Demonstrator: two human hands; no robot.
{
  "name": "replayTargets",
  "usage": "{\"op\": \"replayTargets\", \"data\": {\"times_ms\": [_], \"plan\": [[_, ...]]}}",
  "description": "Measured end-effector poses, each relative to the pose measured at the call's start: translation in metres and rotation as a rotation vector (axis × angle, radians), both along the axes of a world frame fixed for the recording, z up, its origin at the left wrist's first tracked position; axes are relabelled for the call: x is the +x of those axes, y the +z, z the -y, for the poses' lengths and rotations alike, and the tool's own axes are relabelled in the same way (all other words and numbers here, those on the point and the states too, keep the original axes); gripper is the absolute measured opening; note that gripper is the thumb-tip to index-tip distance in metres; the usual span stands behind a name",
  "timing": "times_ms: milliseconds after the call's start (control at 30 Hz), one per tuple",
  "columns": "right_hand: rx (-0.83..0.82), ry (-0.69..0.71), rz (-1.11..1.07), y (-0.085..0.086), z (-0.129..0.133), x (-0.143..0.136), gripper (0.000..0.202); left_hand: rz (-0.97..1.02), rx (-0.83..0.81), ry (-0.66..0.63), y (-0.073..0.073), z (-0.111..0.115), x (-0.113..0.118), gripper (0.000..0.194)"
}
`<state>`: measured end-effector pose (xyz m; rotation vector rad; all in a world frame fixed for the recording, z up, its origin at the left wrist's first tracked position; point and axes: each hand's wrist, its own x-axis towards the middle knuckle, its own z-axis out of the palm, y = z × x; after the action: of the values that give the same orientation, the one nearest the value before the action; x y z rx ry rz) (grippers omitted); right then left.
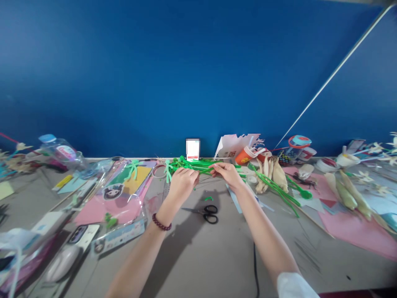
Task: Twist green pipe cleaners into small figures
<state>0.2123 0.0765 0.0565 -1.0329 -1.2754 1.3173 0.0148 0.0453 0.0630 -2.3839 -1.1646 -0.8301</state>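
Both hands, left (185,181) and right (226,171), pinch a thin green stem (206,171) between fingers at centre, just nearer than a green bundle (186,162); black scissors (207,212) lie nearer, red cups (245,155) far right, clear plastic bag (119,198) left

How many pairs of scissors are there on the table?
1: the black-handled scissors, on the table, nearer the camera than left hand and right hand. Others may be hidden.
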Motion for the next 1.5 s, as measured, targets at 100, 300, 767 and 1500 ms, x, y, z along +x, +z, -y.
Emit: {"op": "replayTargets", "data": {"times_ms": [100, 300, 767, 1500], "plan": [[-0.019, -0.021, -0.021, 0.0, -0.001, 0.003, 0.038, 0.118, -0.062, -0.003, 0.002, -0.001, -0.005, 0.016], [0.001, -0.015, -0.003, 0.0, -0.001, 0.007, 0.039, 0.23, -0.17, -0.001, 0.002, -0.005, -0.01, 0.012], [0.008, -0.057, -0.025, 0.001, -0.004, 0.017, 0.037, 0.2, -0.163, 0.04, 0.001, -0.007, -0.015, 0.015], [0.057, -0.109, 0.027, 0.003, -0.007, 0.025, 0.039, 0.009, -0.021, 0.049, -0.003, -0.009, -0.016, 0.021]]}}
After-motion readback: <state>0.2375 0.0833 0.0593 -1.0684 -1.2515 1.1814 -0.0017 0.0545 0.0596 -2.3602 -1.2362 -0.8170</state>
